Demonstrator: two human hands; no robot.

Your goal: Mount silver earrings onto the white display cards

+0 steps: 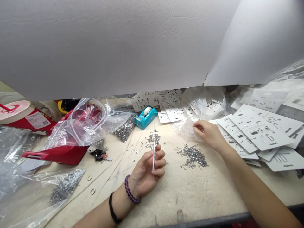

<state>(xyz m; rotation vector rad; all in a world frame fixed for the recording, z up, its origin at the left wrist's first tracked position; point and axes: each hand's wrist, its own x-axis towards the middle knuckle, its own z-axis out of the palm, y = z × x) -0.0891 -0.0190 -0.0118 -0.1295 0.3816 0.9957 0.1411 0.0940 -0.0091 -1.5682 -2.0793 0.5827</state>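
Note:
My left hand (148, 172) grips a thin white earring card (154, 148), turned edge-on to me, so its face is hidden. Small metal bits show along its edge. To the right, my right hand (206, 133) is closed with thumb and fingertips together, over the edge of a clear plastic bag (186, 128). Whatever those fingers hold, if anything, is too small or hidden. Between the hands lies a pile of earring posts (193, 155). Behind the upright card sits a smaller heap of tiny metal parts (152, 139).
A teal tape dispenser (145, 117) stands mid-table. Earring cards (261, 126) are stacked at right, more (172, 107) behind. At left are a red dustpan-like tray (68, 155), plastic bags (66, 186), a red cup (35, 120) and keys (97, 152). A white panel (118, 47) hangs across the top.

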